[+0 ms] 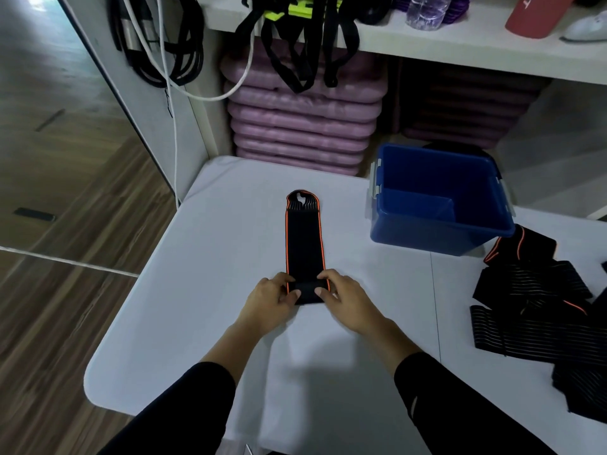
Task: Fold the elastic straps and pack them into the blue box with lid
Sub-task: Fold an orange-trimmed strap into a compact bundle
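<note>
A black elastic strap with orange edges (304, 243) lies stretched out lengthwise on the white table (203, 290), its looped end pointing away from me. Its near end is turned over into a short fold. My left hand (272, 298) pinches the left side of that fold and my right hand (341, 298) pinches the right side, thumbs on top. The blue box (437, 201) stands open at the back right of the table, a divider inside it; it looks empty and no lid is in view.
A heap of several black striped straps (538, 310) lies at the table's right edge. Behind the table are stacked purple mats (302, 126) and a white shelf (427, 44) with hanging black straps. Wooden floor lies to the left.
</note>
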`<state>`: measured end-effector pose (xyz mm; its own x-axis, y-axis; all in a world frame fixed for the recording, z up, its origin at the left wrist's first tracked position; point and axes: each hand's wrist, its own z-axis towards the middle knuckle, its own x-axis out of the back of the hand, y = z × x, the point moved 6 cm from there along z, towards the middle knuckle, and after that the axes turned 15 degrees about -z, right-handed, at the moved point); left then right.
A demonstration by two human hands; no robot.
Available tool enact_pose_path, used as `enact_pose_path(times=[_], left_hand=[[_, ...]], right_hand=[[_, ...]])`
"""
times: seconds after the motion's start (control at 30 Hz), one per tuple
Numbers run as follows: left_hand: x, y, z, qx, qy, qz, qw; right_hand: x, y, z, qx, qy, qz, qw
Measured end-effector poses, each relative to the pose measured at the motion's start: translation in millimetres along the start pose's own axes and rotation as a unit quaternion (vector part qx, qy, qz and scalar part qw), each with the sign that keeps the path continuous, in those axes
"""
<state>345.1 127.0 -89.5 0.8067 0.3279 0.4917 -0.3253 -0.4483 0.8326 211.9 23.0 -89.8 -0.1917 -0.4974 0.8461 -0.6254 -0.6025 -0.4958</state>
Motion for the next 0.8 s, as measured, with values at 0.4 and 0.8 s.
enact_pose_path(times=[0.4,0.8], left_hand=[[2.1,8.1,-9.5,-0.101,0.091,-0.004,0.991],[-7.1,11.6,-8.2,-0.165,0.02,0.098,0.981]], right_hand=[[6.1,-2.2,-7.6,0.047,0.082,0.019,0.995],[2.4,2.1,-6.4,0.058,0.047,0.004,0.997]])
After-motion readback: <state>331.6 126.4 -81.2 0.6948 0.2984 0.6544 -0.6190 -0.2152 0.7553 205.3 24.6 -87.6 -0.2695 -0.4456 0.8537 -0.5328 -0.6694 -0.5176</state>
